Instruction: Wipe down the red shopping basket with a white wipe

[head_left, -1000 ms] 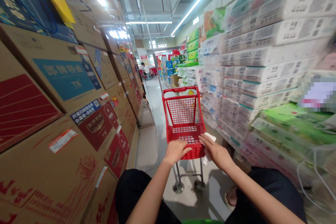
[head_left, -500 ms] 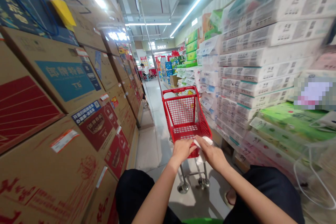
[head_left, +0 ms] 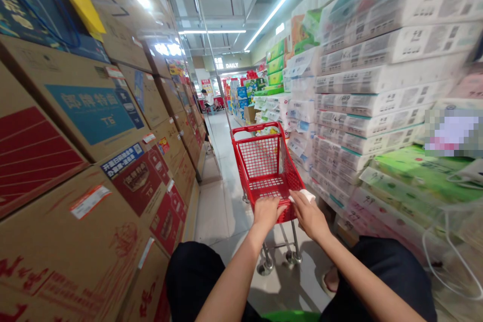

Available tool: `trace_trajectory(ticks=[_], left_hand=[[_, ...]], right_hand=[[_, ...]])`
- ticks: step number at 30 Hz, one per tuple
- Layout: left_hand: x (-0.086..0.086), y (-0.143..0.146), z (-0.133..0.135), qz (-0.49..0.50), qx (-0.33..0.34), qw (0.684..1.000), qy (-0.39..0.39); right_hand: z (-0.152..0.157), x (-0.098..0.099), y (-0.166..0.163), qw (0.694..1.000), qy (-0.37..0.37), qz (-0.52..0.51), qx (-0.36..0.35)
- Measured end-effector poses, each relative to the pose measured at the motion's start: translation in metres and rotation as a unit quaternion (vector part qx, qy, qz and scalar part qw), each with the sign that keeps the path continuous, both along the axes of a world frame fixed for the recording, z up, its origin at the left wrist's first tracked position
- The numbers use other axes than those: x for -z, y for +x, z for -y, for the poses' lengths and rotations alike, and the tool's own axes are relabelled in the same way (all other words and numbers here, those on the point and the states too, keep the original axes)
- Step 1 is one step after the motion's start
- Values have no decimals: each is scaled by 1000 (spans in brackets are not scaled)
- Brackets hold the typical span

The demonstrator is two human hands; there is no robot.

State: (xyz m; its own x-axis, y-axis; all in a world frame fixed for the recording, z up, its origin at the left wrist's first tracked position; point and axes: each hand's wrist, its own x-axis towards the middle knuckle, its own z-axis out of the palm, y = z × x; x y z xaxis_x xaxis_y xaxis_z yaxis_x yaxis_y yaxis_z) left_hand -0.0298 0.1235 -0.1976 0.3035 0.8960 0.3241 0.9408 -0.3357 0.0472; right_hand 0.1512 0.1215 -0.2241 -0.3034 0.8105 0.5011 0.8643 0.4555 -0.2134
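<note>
A small red plastic shopping cart (head_left: 260, 153) stands in front of my knees, its near rim toward me. My left hand (head_left: 266, 213) grips the left part of that rim, fingers bent over it and thumb pointing right. At the right corner of the rim, my right hand (head_left: 309, 217) presses a crumpled white cloth (head_left: 310, 195) against the plastic. Much of the cloth is hidden under the fingers. The cart's basket holds nothing that I can see.
Stacked cardboard cartons (head_left: 86, 241) line the left side. Piles of wrapped tissue packs (head_left: 350, 105) rise on the right, with green packs (head_left: 422, 171) lower down. A seated person (head_left: 207, 100) is far down the tiled aisle (head_left: 211, 211). Something green (head_left: 290, 316) shows beneath me.
My right hand has slid right with the cloth, from near the middle of the rim to its right corner. The two hands are now apart; my left hand stays on the rim.
</note>
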Motion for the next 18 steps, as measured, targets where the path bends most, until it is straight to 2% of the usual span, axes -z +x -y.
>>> trace_trajectory(ticks=[4,8,14,18], left_hand=[[0,1,0,-3,-8,1000,-10],[1,-5,2,3,3,1000,0],[3,-5,3,0,-2,1000,12],[3,4,2,-4,-24,1000,2]], right_hand=[[13,-2,-21,999,-7,11,-30],[14,-5,-12,997,-3,16,-71],[2,-9,31,1000,-12,-6,-11],[4,-9,20,999,-31,-16,23]])
